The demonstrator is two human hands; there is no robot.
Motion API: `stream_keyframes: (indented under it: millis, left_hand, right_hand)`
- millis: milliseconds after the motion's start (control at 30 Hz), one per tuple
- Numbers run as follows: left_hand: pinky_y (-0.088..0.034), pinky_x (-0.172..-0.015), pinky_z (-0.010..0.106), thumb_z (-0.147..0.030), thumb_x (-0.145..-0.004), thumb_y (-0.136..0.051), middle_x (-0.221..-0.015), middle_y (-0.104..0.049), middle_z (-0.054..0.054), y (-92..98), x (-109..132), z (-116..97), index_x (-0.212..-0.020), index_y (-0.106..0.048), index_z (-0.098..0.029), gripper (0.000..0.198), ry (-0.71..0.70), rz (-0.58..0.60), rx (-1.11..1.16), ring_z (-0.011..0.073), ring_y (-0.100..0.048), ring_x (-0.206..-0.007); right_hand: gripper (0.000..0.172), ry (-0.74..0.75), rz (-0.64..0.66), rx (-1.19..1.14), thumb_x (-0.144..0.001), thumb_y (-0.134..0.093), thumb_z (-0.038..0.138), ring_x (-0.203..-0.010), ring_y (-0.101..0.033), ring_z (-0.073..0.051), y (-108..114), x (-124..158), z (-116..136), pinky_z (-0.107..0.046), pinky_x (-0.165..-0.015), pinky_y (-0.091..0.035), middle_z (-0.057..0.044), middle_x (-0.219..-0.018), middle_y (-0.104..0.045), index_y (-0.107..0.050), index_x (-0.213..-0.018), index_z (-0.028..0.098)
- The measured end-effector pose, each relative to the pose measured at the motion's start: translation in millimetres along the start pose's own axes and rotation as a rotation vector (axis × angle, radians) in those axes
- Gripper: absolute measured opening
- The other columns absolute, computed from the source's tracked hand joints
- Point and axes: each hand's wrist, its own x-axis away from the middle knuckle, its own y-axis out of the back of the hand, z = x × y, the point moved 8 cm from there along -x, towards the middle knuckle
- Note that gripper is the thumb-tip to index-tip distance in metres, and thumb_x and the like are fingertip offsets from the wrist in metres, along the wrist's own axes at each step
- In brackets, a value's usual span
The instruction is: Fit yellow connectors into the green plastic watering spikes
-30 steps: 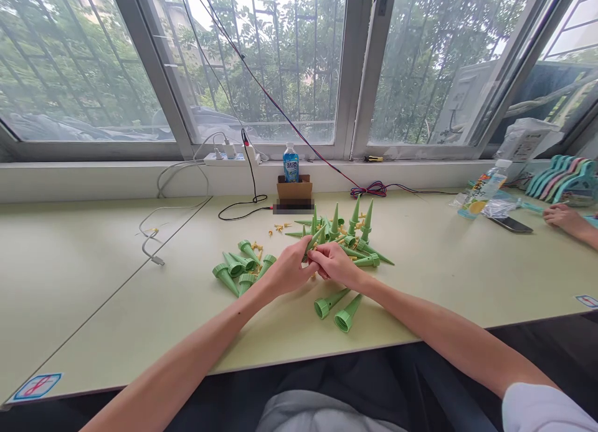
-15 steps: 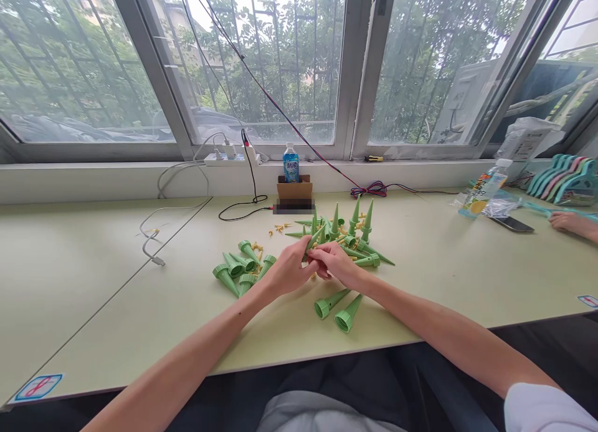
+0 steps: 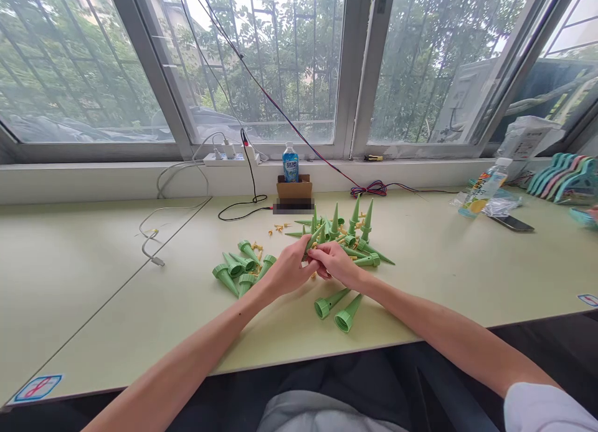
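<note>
You've got desk [image 3: 448, 251] surface out to the right as far as the phone [image 3: 511, 224], and to the left past the seam to the grey cable end [image 3: 154, 255]. Tight in the middle: spike pile [image 3: 335, 223] just beyond your hands, left cluster [image 3: 225, 278] beside your left wrist, two spikes [image 3: 352, 308] nearer the front edge, both forearms crossing that edge. Green spike [image 3: 318, 234] is up at your left hand [image 3: 293, 265], above the desk; long axis slanted, tip pointing up, away and to the right. Left fingers are pinching it. Right hand [image 3: 337, 264] has its fingers bunched at the spike's lower end; can't tell what they pinch. Wide end's hidden behind your hands. Co-worker's hand [image 3: 595, 214] is cut off at the right border.
</note>
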Motion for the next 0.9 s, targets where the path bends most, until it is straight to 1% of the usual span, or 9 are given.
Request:
stream_keyframes:
  millis: [133,367,533,633,800,900]
  left_hand:
    - [-0.041,-0.06,0.025,-0.023,-0.084,-0.048,-0.084,-0.063,0.003,-0.7,0.1,0.6,-0.117,-0.051,-0.016,0.034,0.001,0.008,0.001,0.0126,-0.052,-0.062]
    - [-0.043,-0.062,0.025,-0.022,-0.084,-0.049,-0.086,-0.064,0.004,-1.3,0.4,1.9,-0.122,-0.049,-0.016,0.039,0.009,0.021,-0.005,0.015,-0.057,-0.069]
    - [-0.044,-0.064,0.026,-0.023,-0.084,-0.049,-0.09,-0.066,0.006,-1.3,0.4,2.1,-0.123,-0.049,-0.016,0.04,0.008,0.023,-0.009,0.0156,-0.058,-0.071]
    - [-0.044,-0.062,0.026,-0.022,-0.083,-0.049,-0.088,-0.065,0.005,-1.1,0.4,2.2,-0.122,-0.05,-0.016,0.039,0.0,0.013,-0.017,0.0147,-0.057,-0.068]
    - [-0.04,-0.058,0.024,-0.02,-0.079,-0.052,-0.077,-0.061,0.001,-0.3,0.2,2.4,-0.116,-0.053,-0.016,0.037,-0.027,-0.021,-0.027,0.0123,-0.05,-0.061]
    - [-0.038,-0.056,0.023,-0.019,-0.078,-0.054,-0.073,-0.059,-0.001,0.9,0.3,1.9,-0.115,-0.054,-0.016,0.037,-0.042,-0.041,-0.025,0.0114,-0.047,-0.058]
  right_hand:
    - [0.035,0.011,-0.007,0.053,-0.087,-0.05,0.034,-0.034,-0.037,-0.007,0.4,0.9,2.1,-0.021,-0.038,-0.028,0.005,-0.038,-0.044,-0.051,-0.056,0.017]
    - [0.033,0.036,0.001,0.104,-0.088,-0.048,0.032,-0.035,-0.037,-0.007,1.3,0.4,0.9,-0.021,-0.041,-0.031,0.006,-0.038,-0.045,-0.054,-0.06,0.016]
    - [0.033,0.062,-0.011,0.174,-0.089,-0.046,0.031,-0.035,-0.038,-0.006,2.8,0.2,1.4,-0.021,-0.043,-0.032,0.006,-0.039,-0.045,-0.055,-0.061,0.016]
    - [0.033,0.076,-0.022,0.221,-0.09,-0.046,0.031,-0.036,-0.039,-0.007,2.9,0.4,2.6,-0.021,-0.043,-0.032,0.006,-0.039,-0.046,-0.055,-0.061,0.016]
    - [0.035,0.089,-0.08,0.338,-0.089,-0.046,0.032,-0.038,-0.04,-0.008,4.0,1.1,5.8,-0.022,-0.043,-0.031,0.005,-0.04,-0.045,-0.053,-0.059,0.016]
    - [0.037,0.111,-0.09,0.38,-0.09,-0.046,0.034,-0.039,-0.04,-0.008,3.0,1.3,8.7,-0.023,-0.044,-0.03,0.004,-0.041,-0.046,-0.054,-0.059,0.016]
